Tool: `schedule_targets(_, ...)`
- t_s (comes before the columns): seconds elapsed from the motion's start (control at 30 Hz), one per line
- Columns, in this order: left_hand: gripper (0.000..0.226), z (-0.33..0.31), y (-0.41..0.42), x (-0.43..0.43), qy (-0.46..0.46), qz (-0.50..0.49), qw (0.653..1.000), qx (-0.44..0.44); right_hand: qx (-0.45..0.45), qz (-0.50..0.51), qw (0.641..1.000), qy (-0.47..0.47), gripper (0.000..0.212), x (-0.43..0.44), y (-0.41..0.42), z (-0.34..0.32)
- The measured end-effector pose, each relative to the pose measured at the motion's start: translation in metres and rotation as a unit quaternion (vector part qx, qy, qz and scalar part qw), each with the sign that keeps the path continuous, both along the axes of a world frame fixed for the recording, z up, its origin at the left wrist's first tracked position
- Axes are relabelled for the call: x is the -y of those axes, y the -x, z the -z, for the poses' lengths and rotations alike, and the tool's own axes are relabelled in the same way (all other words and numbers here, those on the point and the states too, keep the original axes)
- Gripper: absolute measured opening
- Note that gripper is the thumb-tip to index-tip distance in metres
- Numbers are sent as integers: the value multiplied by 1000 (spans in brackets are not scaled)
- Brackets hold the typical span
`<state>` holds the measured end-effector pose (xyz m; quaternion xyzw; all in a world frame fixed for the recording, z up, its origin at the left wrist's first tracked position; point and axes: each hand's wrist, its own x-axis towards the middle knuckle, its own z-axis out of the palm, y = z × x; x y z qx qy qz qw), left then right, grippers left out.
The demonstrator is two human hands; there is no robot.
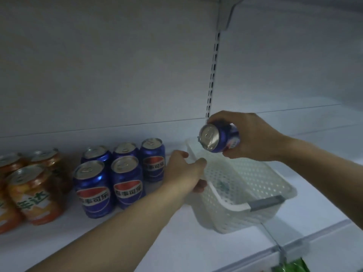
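My right hand (253, 136) grips a blue cola can (220, 137) tilted on its side, its silver top facing me, above the far end of a white perforated basket (261, 185). The basket stands on the white shelf (137, 228) and has a grey handle at its near end. My left hand (186, 171) holds the basket's left rim, thumb inside and fingers outside. Several upright blue cola cans (94, 189) stand in a group left of the basket.
Orange soda cans (33, 193) stand at the far left of the shelf. A slotted metal upright (213, 71) runs up the back wall, with a shelf bracket above. A green package (294, 266) shows below the shelf edge at the bottom right.
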<state>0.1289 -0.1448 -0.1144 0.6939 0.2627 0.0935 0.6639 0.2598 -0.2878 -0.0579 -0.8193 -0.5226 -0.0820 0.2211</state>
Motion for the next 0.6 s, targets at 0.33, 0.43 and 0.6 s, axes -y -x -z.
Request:
schedule_targets(0.33, 39, 10, -6, -12, 23, -13, 999, 22, 76, 18, 982, 170, 58, -50, -34, 63)
schedule_targets(0.43, 39, 11, -4, -18, 31, -7, 999, 25, 124, 16, 975, 186, 56, -60, -36, 74)
schedule_targets(0.6, 36, 12, -4, -20, 70, 8, 997, 39, 130, 39, 969, 206, 72, -69, -41, 88)
